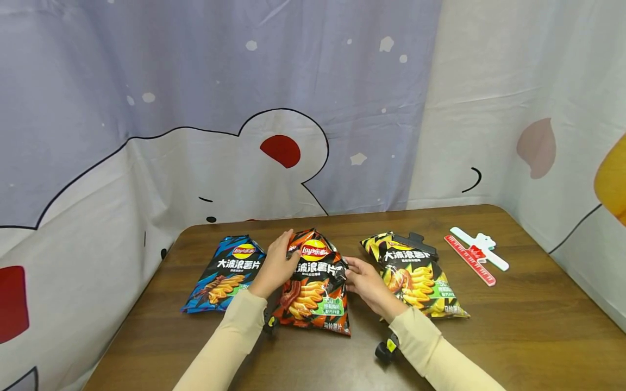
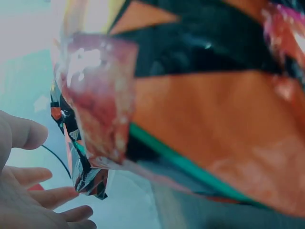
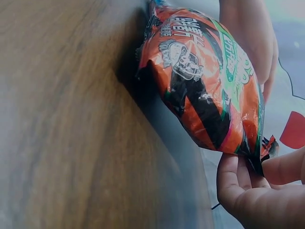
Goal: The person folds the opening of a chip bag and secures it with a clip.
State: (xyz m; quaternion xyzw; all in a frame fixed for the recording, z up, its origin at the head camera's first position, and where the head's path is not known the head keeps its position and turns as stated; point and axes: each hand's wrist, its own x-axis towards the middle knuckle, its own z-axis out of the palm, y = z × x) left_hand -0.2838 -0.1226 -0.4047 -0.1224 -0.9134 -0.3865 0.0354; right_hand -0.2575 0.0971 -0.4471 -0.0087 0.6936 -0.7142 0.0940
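An orange-and-black chip bag point(image 1: 305, 296) lies face up between my hands at the middle of the table. My left hand point(image 1: 277, 264) is at its upper left side; in the left wrist view that hand's point(image 2: 35, 202) thumb and fingers are spread loosely, fingertips right by the bag's crumpled top edge. At the upper right side, my right hand point(image 1: 368, 285) pinches the bag's edge. The right wrist view shows the right thumb point(image 3: 286, 167) and fingers around a corner of the puffed bag point(image 3: 205, 86).
A blue chip bag point(image 1: 222, 279) lies at left. To the right sits a yellow-and-black chip bag point(image 1: 415, 277) with a black clip point(image 1: 415, 243) across its top. Farther right, a white clip point(image 1: 481, 247) and a red clip point(image 1: 469, 260) lie on the wooden table point(image 1: 528, 326). A printed curtain point(image 1: 220, 174) hangs behind.
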